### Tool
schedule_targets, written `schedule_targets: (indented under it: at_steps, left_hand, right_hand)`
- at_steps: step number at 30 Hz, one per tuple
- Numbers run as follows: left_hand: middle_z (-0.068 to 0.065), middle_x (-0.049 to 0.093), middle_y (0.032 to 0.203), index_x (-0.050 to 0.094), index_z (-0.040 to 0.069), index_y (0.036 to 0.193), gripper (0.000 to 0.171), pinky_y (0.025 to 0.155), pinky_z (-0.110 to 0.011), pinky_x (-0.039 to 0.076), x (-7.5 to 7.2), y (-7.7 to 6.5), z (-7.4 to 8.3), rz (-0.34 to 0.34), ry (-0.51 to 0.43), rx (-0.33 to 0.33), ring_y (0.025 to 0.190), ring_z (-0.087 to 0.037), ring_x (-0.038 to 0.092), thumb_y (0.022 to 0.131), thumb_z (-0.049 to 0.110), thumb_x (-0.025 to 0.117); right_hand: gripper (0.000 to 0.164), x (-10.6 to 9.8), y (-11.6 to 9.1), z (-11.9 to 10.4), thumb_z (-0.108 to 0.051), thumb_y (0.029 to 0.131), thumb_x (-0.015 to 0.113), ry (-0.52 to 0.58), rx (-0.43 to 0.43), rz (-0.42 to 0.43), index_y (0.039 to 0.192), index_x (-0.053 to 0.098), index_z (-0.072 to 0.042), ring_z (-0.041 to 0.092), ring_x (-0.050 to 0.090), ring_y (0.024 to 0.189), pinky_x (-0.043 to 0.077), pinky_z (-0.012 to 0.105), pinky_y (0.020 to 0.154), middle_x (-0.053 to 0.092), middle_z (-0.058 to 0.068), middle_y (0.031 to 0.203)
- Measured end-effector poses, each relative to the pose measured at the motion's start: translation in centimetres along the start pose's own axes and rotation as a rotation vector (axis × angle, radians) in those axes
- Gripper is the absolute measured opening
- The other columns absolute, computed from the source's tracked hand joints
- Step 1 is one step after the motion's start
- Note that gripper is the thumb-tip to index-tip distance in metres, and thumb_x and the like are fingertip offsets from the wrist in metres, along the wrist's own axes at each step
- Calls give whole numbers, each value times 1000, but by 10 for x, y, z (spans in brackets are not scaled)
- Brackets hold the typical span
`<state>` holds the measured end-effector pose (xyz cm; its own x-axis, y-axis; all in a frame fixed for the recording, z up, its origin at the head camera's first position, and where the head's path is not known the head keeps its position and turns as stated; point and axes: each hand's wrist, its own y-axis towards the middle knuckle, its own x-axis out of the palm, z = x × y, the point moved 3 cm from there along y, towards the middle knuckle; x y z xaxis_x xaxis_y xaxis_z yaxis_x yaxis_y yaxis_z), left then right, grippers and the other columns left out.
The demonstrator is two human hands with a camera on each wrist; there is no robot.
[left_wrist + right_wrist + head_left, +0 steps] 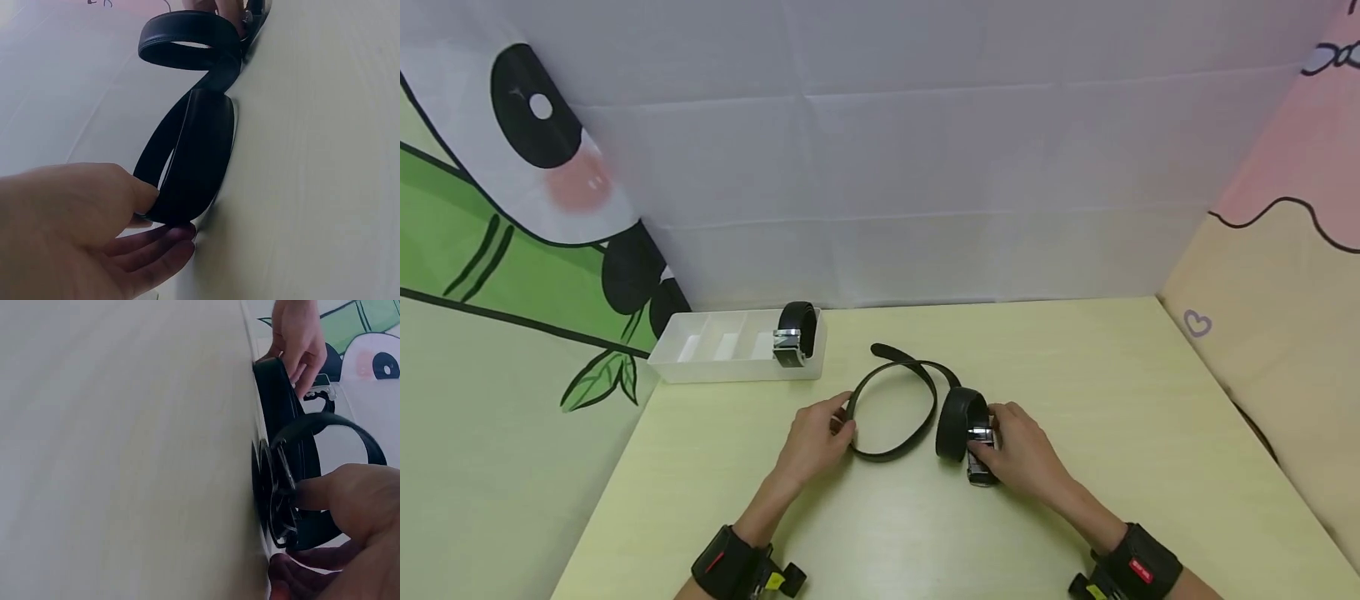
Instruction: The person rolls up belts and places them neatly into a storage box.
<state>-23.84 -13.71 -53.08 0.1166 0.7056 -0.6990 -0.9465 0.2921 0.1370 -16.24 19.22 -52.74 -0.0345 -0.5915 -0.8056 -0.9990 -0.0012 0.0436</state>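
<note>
A black belt (pixel 889 456) stands on its edge on the table, wound into a wide loose loop with its free tip pointing to the back. My left hand (pixel 815 437) pinches the left side of this loop between thumb and fingers; in the left wrist view the strap (pixel 203 150) runs out from the fingertips. At the other end, a smaller, tighter coil carries the shiny metal buckle (pixel 981 468). My right hand (pixel 1028 452) grips that buckle end, its thumb on the buckle (pixel 281 515) in the right wrist view.
A white tray (pixel 737 372) with compartments stands at the back left of the pale table (pixel 1120 367). In its rightmost part is another rolled black belt (pixel 807 325) with a silver buckle (pixel 788 347). Printed cloth walls (pixel 925 167) border the table.
</note>
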Motion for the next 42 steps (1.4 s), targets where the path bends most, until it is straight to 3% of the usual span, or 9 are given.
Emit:
schedule_targets:
  at_steps: [6,13,18,23,26,29,35,38,42]
  left_hand:
    - [-13,84,107,74,5,148,47,75,-27,62,2,6,2,-44,45,65,88,-16,78,102,-3,76]
    - [-9,83,108,79,12,142,43,81,-36,61,-8,16,0,-70,207,180,95,-22,77,101,-4,77]
    - [-13,81,119,80,7,135,41,92,-50,65,-9,26,9,43,356,303,108,-34,77,95,-3,84]
    - [-11,81,118,81,9,124,30,94,-48,65,19,29,50,149,432,509,108,-34,76,95,7,89]
    - [-6,82,108,83,10,115,18,88,-40,66,49,29,78,46,434,530,100,-26,79,101,22,85]
    - [0,75,86,78,11,93,20,71,-31,60,73,30,91,-91,405,434,79,-16,72,102,28,83]
    - [5,48,66,58,12,70,35,59,-21,31,81,27,91,-199,333,346,64,-7,37,99,5,76]
    - [2,69,76,78,8,85,16,62,-18,40,72,19,89,-250,332,407,69,-5,54,97,-1,75]
    - [0,86,104,90,14,111,29,77,-21,59,61,8,88,-328,343,462,94,-11,80,96,-4,74]
  right_hand:
    - [10,-8,12,13,-10,103,80,185,21,-7,109,72,-6,12,69,84,53,24,76,75,4,94]
    - [11,-38,3,27,1,105,74,262,-122,82,107,70,-9,13,81,80,58,23,70,77,6,99]
    - [15,-59,5,36,4,104,74,221,-229,115,107,70,-9,10,76,69,54,23,62,77,5,97]
    - [15,-70,15,41,4,103,75,187,-290,134,105,71,-10,8,71,65,51,23,58,76,3,93]
    - [14,-72,23,42,3,104,75,166,-301,135,104,71,-10,5,67,64,49,23,58,75,2,91]
    - [11,-72,33,46,1,104,74,148,-283,115,104,71,-9,4,68,66,51,24,59,76,2,91]
    - [3,-80,56,70,-2,107,72,183,-142,27,108,70,-2,12,78,75,58,25,63,77,11,98]
    - [7,-90,68,88,-5,109,71,187,-75,19,111,69,1,14,78,73,59,26,63,77,17,101]
    - [13,-102,83,108,-11,110,70,118,-46,65,109,70,3,15,73,72,53,27,62,78,20,99]
